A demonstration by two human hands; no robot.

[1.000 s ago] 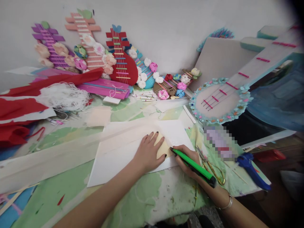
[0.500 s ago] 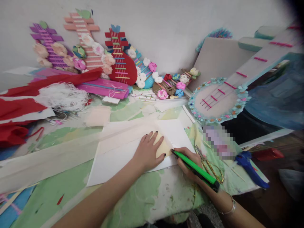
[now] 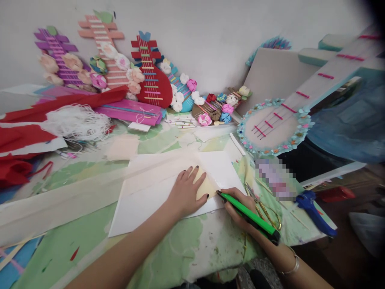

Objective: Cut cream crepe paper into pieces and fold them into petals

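Observation:
My left hand lies flat with fingers spread, pressing a pale yellow cut-out onto cream paper. Beneath them is a white board. In my right hand is a green utility knife, gripped with the fingers wrapped round it. Its tip meets the right edge of the cut-out; the blade itself is too small to make out. Gold-handled scissors lie just right of my right hand, partly hidden by it.
Decorated paper lutes, among them a red one, lean on the back wall. A larger pale lute stands at the right. White string and red fabric are at the left. A blue glue gun rests near the right table edge.
The view has shifted slightly, so the background sits a little further left. Both hands keep nearly the same pose, and the knife tip stays at the cut-out's edge.

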